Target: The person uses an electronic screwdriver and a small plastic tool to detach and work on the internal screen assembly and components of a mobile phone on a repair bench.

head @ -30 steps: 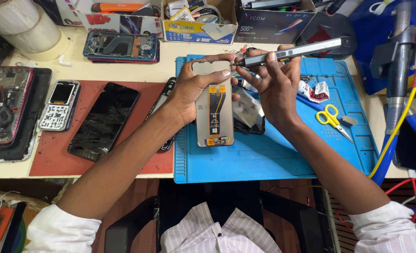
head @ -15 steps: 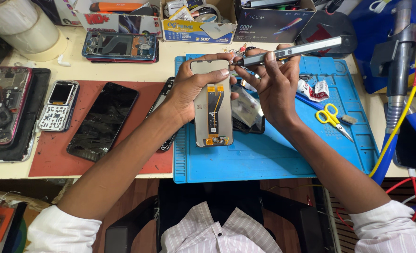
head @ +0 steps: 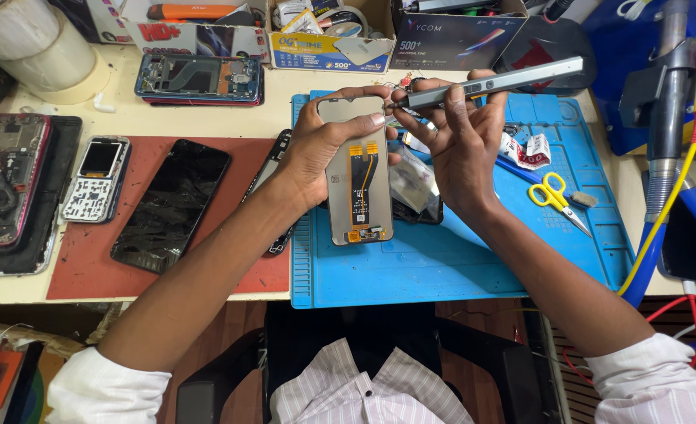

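My left hand (head: 320, 149) grips a grey phone display panel (head: 357, 177), back side up, with an orange and black flex cable down its middle. It is held upright over the blue work mat (head: 458, 259). My right hand (head: 458, 137) holds a slim grey electric screwdriver (head: 493, 82) nearly level, its tip pointing left at the panel's top right corner. A dark phone body (head: 419, 206) with a clear film lies on the mat just behind the panel.
Yellow scissors (head: 552, 196) and a red-and-white tape strip (head: 527, 149) lie right on the mat. A cracked black phone (head: 171, 204), a keypad phone (head: 95, 179) and an opened phone (head: 199, 78) sit left on the red mat (head: 89, 267). Boxes line the back; cables hang right.
Both hands and the panel have stayed almost in place. The screwdriver tip remains at the panel's top corner with only slight shifts.
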